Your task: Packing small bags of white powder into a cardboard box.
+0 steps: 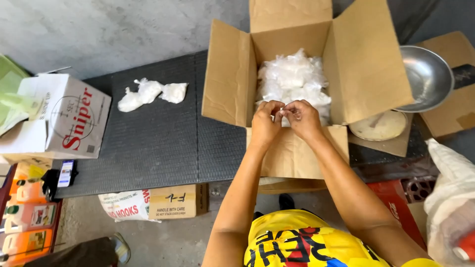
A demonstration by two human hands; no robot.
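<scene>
Over the near edge of an open cardboard box (232, 84), at 12 o'clock from the person: left hand (265, 123) and right hand (303, 118), fingertips pinched together on a small clear plastic bag (286, 112) held between them. Box contents: heap of filled clear bags (293, 79). At 9 o'clock, on the dark mat (158, 143): three loose white bags (151, 94). At 3 o'clock: steel scale bowl (428, 76)
</scene>
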